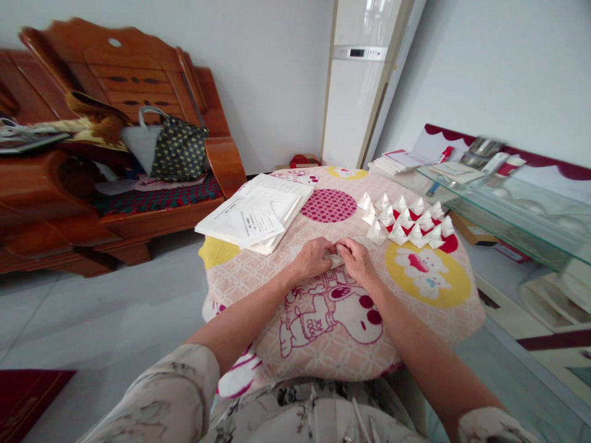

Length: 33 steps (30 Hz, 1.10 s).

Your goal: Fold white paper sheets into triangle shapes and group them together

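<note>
My left hand (311, 258) and my right hand (356, 259) meet at the middle of a round table (258, 271) covered with a pink cartoon-print cloth. Both hands are closed, pinching a small piece of white paper (335, 259) between their fingertips; most of the paper is hidden by the fingers. Just beyond my right hand lies a cluster of several folded white-and-red paper pieces (406, 223). A stack of white printed sheets (256, 212) lies to the left of my left hand.
A carved wooden sofa (138, 80) with a dotted handbag (178, 147) stands at the left. A tall white air conditioner (357, 80) is at the back wall. A glass shelf (508, 197) with papers and a metal cup runs along the right.
</note>
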{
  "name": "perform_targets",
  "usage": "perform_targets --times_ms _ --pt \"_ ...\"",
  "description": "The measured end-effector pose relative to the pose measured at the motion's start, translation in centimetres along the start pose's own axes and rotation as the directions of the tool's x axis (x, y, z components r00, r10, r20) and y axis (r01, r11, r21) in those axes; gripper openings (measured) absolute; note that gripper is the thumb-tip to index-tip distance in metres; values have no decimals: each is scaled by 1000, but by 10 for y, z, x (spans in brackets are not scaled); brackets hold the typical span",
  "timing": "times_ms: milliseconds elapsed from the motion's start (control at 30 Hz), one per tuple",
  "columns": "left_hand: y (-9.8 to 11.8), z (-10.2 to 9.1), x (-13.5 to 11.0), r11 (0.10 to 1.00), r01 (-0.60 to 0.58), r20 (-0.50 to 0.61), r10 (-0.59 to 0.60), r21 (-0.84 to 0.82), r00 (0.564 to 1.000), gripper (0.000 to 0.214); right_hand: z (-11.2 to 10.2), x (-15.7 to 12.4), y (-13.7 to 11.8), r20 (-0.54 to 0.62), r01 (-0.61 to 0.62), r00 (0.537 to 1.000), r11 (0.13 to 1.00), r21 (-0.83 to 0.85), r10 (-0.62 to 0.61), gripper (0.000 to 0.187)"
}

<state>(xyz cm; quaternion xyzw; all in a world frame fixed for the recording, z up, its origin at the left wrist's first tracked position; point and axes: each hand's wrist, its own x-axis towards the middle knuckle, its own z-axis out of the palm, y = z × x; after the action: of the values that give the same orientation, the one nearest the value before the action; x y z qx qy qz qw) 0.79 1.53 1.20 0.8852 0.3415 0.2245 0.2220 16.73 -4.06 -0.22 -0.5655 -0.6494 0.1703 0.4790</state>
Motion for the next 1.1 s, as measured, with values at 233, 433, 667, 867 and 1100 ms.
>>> perform_targets --times_ms 233,433,667,867,1100 --pt "10 4 -2 990 124 -25 -123 71 992 27 -2 0 -2 23 -17 1000 1000 20 17 19" --pt "17 6 -4 978 181 -84 -173 107 981 25 -4 -2 0 64 -45 997 994 100 38 19" --pt "6 3 -4 980 157 -142 -140 118 980 18 -14 -3 17 85 -122 990 980 160 109 20" --pt "5 4 -6 985 104 -162 -81 141 984 17 -16 -2 16 67 -86 994 995 55 82 16" --pt "9 3 -6 978 114 -115 -95 174 989 18 -14 -5 10 73 -74 995 994 82 68 20"
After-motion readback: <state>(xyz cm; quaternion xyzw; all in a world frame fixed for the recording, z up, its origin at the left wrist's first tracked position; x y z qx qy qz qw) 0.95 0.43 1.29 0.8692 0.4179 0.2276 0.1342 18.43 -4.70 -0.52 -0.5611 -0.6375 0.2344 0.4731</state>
